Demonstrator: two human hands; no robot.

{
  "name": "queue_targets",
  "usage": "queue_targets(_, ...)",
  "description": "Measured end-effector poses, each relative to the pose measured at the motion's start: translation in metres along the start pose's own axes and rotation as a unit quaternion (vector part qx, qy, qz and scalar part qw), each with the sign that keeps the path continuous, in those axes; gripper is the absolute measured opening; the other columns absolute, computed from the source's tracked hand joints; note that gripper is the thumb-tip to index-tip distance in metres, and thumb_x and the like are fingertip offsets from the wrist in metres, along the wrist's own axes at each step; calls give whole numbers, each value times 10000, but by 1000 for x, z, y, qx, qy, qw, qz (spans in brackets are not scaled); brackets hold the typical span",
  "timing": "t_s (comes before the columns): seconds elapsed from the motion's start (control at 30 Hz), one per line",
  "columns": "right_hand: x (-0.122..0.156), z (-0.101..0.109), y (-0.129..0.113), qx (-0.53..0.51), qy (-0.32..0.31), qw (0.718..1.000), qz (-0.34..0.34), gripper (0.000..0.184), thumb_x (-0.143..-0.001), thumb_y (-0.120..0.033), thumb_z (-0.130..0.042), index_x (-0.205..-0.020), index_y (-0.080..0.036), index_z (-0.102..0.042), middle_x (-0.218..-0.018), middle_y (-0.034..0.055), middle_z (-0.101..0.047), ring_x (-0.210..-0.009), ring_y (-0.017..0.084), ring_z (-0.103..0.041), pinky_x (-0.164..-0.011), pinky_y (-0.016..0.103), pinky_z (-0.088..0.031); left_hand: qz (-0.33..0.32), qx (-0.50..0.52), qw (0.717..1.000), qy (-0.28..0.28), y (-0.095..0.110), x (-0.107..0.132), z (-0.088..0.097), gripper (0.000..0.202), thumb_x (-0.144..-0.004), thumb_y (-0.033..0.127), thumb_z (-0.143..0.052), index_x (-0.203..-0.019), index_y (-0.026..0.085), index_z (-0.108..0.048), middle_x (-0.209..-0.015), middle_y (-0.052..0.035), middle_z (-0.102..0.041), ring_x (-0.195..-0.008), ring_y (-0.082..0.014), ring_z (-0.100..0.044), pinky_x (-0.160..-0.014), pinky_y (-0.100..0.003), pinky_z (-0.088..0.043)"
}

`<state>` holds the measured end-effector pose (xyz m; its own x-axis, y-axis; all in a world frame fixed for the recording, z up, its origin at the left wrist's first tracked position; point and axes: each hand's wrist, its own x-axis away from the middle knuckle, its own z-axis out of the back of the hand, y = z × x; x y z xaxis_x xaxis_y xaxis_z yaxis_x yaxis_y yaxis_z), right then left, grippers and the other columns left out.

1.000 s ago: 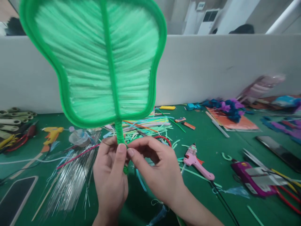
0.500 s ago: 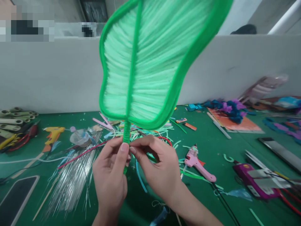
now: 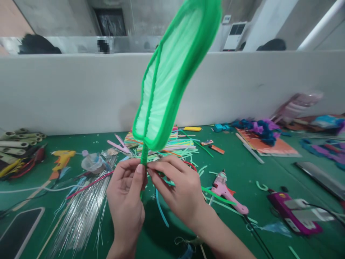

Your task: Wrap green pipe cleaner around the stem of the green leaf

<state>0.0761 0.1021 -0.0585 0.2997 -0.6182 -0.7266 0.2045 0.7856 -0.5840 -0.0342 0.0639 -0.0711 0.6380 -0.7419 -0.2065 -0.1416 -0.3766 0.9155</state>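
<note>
A large green pipe-cleaner leaf (image 3: pixel 172 79) stands upright above the green table (image 3: pixel 242 162), turned nearly edge-on and leaning right. Its fuzzy green stem (image 3: pixel 144 154) runs down between my two hands. My left hand (image 3: pixel 125 201) is closed round the lower stem, thumb pressed against it. My right hand (image 3: pixel 178 190) pinches the stem just beside the left thumb, fingers curled.
A pink glue gun (image 3: pixel 226 192) lies right of my hands, a yellow glue gun (image 3: pixel 61 158) at the left. Silver wires (image 3: pixel 81 212), coloured strips (image 3: pixel 167 144), a purple box (image 3: pixel 291 212), paper rolls (image 3: pixel 16 140) and a phone (image 3: pixel 18 226) lie about. A white partition (image 3: pixel 54 90) stands behind.
The leaf has turned about its stem, from facing me broadly to nearly edge-on, and swung from the left to the right. Both hands stayed on the stem.
</note>
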Motion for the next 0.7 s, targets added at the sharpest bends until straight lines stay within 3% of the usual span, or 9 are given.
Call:
queue_targets(0.2,-2,-1,3,12,-3,1000,-6,136,-939,-163,-613,-1003,-119,-724,-936,81,-696,-904,171,-671,-841,293,-557,35,36,999,-10,-5,-7,0,174,-765,271,-810,-877,182,-711,-632,47,-602,-517,-39,-518,-487,-108,-430)
queue_targets(0.3,-3,-1,7,-8,-31,999,-12,172,-953,-168,-592,-1063,-131,-720,-981,86,-699,-911,167,-669,-837,290,-560,18,28,999,-11,-8,-9,1,164,-778,277,-795,-873,184,-699,-635,51,-592,-515,-45,-510,-494,-124,-435)
queue_targets(0.43,-4,-5,14,-56,-30,998,-14,173,-944,-134,-589,-1031,-165,-734,-943,70,-693,-874,154,-660,-803,269,-562,-55,-100,993,-4,-14,-7,3,156,-847,333,-723,-902,193,-681,-654,46,-612,-528,-64,-551,-518,-145,-471)
queue_targets(0.57,-4,-10,17,-55,-22,998,-9,194,-951,-119,-548,-1014,-154,-728,-936,84,-691,-853,166,-660,-777,289,-559,-158,-269,949,36,-20,-6,5,187,-888,369,-658,-937,190,-677,-738,4,-690,-556,-104,-648,-522,-184,-516)
queue_targets(0.7,-5,-14,18,-41,5,999,-13,149,-933,-130,-576,-955,-122,-723,-886,91,-691,-832,173,-665,-771,294,-555,-220,-330,916,65,-26,-8,5,209,-903,385,-626,-907,184,-682,-775,-24,-712,-569,-130,-671,-522,-217,-530)
